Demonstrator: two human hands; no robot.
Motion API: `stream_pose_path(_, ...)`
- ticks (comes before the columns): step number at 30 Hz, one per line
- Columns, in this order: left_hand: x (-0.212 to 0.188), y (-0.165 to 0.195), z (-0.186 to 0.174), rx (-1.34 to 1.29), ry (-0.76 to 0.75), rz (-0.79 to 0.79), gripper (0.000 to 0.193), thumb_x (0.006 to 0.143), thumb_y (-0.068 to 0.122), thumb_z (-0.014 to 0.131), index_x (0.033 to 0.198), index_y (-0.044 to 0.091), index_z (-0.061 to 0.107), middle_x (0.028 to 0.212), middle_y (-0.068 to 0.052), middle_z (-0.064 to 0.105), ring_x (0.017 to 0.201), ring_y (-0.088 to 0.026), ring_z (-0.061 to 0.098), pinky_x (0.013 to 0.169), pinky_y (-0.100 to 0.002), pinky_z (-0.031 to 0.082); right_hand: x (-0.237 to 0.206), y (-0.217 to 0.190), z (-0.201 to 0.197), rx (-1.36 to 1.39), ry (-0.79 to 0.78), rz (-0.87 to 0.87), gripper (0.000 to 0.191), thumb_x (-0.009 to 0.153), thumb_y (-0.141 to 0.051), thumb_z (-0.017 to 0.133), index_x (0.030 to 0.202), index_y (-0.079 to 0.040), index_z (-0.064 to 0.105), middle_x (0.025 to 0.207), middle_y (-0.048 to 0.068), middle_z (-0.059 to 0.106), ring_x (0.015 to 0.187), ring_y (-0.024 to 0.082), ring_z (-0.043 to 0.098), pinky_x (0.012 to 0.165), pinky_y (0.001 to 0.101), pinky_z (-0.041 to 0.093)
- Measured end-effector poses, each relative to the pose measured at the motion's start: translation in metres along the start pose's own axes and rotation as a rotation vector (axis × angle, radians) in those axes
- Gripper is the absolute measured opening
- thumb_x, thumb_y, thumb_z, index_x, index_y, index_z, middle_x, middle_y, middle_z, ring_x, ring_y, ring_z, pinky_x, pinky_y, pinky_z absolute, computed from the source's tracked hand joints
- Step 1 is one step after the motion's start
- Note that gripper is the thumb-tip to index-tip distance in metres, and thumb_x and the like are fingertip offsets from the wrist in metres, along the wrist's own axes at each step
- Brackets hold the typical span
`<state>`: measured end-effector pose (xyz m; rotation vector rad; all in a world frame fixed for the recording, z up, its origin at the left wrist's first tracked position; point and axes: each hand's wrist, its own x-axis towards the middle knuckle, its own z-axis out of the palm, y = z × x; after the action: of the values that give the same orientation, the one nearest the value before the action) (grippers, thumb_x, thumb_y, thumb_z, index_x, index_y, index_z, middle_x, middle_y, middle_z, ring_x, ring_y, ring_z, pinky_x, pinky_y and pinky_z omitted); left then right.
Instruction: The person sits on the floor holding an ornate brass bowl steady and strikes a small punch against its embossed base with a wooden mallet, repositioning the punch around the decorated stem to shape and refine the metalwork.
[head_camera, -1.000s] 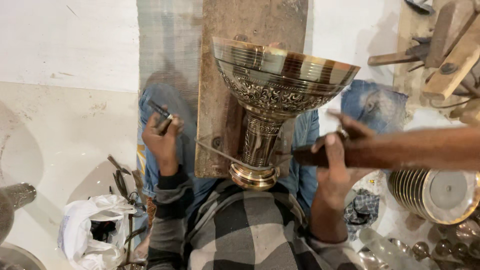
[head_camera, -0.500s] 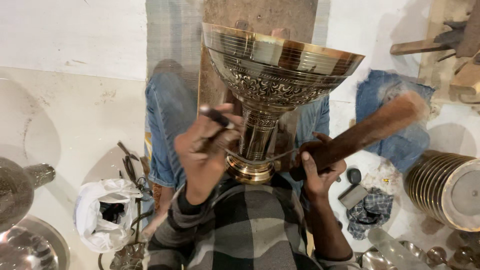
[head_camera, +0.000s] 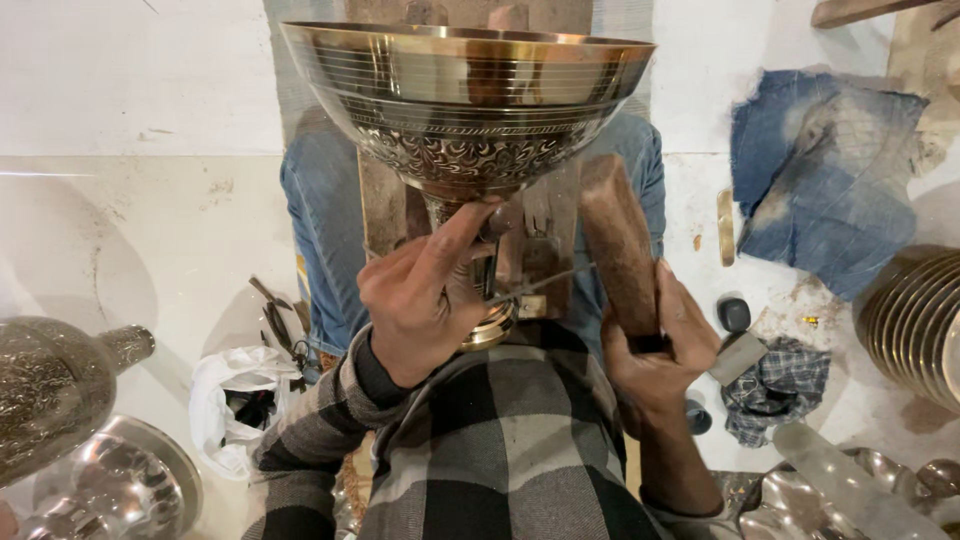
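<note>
Head view: the left hand (head_camera: 432, 300) pinches a thin chisel (head_camera: 490, 262) against the engraved brass goblet's (head_camera: 468, 110) stem, braced on the lap, while the right hand (head_camera: 660, 345) clasps a wooden mallet (head_camera: 615, 245) raised just right.

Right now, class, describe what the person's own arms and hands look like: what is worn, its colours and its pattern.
Both hands are bare: no gloves, rings or watch show on the left hand or right hand. The left sleeve is long, checked in grey, black and white, with a dark ribbed cuff. The right forearm is uncovered.
</note>
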<state>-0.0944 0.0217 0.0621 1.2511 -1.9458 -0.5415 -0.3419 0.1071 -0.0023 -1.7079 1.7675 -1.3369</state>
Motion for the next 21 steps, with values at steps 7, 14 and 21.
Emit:
stream_pose_path(7, 0.002, 0.000, 0.011, -0.008, 0.043, 0.075, 0.064, 0.080, -0.010, 0.060, 0.143, 0.002, 0.055, 0.120, -0.018, 0.074, 0.102, -0.028, 0.079, 0.085, -0.034, 0.066, 0.058, -0.012, -0.054, -0.021, -0.166, -0.109, 0.063, 0.075, 0.005, 0.073, 0.138, 0.002, 0.066, 0.114, 0.027, 0.070, 0.091, 0.024, 0.073, 0.075, 0.0286, 0.057)
stream_pose_path(14, 0.000, -0.002, 0.014, 0.063, 0.030, 0.113, 0.086, 0.076, -0.008, 0.061, 0.157, 0.012, 0.040, 0.126, -0.018, 0.073, 0.103, -0.028, 0.079, 0.084, -0.034, 0.067, 0.139, -0.057, -0.103, -0.252, -0.526, -0.269, 0.064, 0.066, 0.005, 0.078, 0.129, 0.004, 0.068, 0.106, 0.026, 0.070, 0.082, 0.027, 0.069, 0.066, 0.0339, 0.055)
stream_pose_path(21, 0.014, 0.009, 0.013, 0.075, -0.042, 0.059, 0.080, 0.073, -0.006, 0.062, 0.151, 0.005, 0.048, 0.109, -0.018, 0.074, 0.095, -0.031, 0.078, 0.080, -0.039, 0.064, 0.162, -0.061, -0.100, -0.094, -0.506, -0.023, 0.065, 0.065, 0.000, 0.077, 0.129, 0.000, 0.068, 0.107, 0.020, 0.071, 0.073, 0.022, 0.068, 0.057, 0.0296, 0.052)
